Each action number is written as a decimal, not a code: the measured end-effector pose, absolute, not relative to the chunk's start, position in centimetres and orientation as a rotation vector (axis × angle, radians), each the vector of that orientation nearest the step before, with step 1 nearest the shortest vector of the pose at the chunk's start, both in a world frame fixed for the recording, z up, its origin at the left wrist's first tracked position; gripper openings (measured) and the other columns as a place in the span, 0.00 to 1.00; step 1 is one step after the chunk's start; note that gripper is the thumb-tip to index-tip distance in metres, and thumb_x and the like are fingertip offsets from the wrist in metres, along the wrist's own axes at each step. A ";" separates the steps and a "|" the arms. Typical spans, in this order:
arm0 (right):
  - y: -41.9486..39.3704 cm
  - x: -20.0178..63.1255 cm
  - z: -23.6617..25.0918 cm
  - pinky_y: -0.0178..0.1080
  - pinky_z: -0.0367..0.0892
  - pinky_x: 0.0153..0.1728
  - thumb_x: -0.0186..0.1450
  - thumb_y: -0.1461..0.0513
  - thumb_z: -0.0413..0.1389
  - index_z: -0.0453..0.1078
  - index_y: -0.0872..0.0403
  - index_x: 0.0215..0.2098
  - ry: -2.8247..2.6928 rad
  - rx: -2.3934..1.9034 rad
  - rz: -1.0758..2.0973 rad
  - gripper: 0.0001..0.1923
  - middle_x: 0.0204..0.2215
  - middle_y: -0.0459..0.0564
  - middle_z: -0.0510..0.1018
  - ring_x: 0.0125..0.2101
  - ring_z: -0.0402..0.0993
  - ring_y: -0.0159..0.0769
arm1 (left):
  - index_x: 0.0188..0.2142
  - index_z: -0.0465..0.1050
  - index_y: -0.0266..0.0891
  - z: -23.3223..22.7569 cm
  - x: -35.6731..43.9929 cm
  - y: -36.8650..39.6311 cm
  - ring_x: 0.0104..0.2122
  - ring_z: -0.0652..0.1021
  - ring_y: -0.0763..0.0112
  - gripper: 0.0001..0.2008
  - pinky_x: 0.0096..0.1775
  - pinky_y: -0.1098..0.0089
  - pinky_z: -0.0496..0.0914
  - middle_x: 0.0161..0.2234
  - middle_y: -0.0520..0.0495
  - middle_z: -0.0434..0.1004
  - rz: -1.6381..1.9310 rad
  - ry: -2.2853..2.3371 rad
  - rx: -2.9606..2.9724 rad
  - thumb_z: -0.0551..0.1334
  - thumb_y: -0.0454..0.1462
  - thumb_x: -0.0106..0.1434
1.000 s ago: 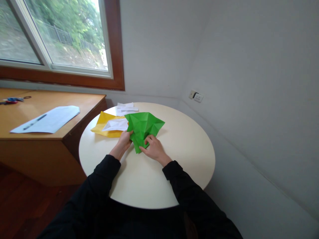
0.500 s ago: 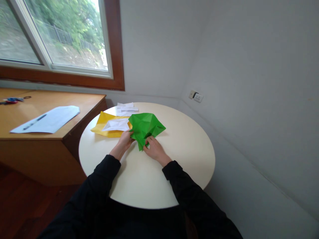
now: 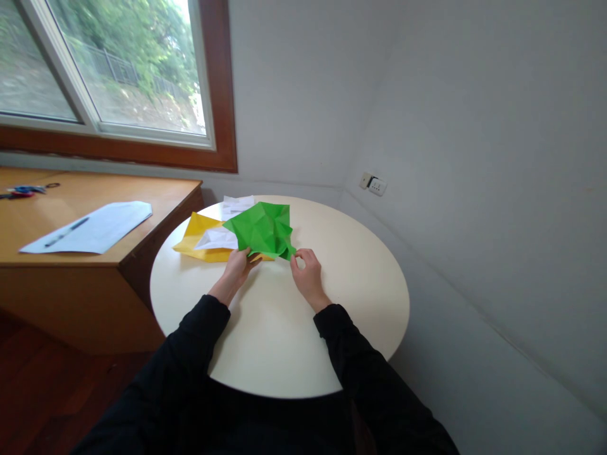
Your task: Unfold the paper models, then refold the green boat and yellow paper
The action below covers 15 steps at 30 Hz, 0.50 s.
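Observation:
A creased sheet of green paper (image 3: 262, 229) is held up over the round table between my hands. My left hand (image 3: 237, 268) grips its lower left edge, thumb on top and fingers underneath. At the lower right corner, my right hand (image 3: 308, 273) pinches the paper between thumb and fingertips. Behind the green paper, partly covered by it, lie a yellow folded paper (image 3: 202, 224) and, on top of that, a white folded paper (image 3: 215, 238). Further back is another folded white paper (image 3: 237, 203), also partly hidden.
The round cream table (image 3: 275, 335) stands against the wall. On the left, a wooden desk (image 3: 165, 196) bears a white sheet (image 3: 114, 221) with a pen (image 3: 66, 232) on it, and scissors-like items (image 3: 26, 189). A wall socket (image 3: 377, 186) is beyond the table.
The green paper has turned and shifted up and left, covering more of the white papers. My right hand has moved right, with the corner in its pinch. My left hand stays nearly in place.

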State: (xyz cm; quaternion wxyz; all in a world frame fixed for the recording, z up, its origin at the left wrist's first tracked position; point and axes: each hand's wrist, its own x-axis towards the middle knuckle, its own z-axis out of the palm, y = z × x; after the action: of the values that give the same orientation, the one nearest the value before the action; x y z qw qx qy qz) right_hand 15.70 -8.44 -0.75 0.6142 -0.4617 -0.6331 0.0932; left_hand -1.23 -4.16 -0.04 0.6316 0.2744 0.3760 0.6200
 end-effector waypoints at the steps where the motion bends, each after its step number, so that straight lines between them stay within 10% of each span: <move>1: -8.4 15.8 -0.7 0.41 0.65 0.40 0.58 0.63 0.53 0.64 0.52 0.25 -1.385 -1.047 0.267 0.04 0.28 0.47 0.69 0.33 0.67 0.37 | 0.37 0.68 0.36 0.0 -1.2 -4.2 0.29 0.77 0.69 0.10 0.37 0.63 0.72 0.34 0.44 0.75 1.415 0.860 0.625 0.53 0.26 0.59; 15: -7.0 16.3 -1.4 0.42 0.73 0.38 0.54 0.54 0.59 0.64 0.54 0.27 -0.869 -0.888 0.711 0.13 0.25 0.43 0.71 0.28 0.71 0.31 | 0.43 0.68 0.37 0.6 -1.3 -4.4 0.34 0.78 0.63 0.15 0.41 0.54 0.73 0.37 0.43 0.76 1.342 0.751 0.577 0.53 0.26 0.58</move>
State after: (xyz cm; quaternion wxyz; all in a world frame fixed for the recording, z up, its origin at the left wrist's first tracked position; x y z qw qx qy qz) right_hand 16.34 -6.98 -1.39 0.7547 -0.4070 -0.3983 0.3257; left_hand -1.32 -4.40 0.59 0.6812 0.2572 0.3348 0.5981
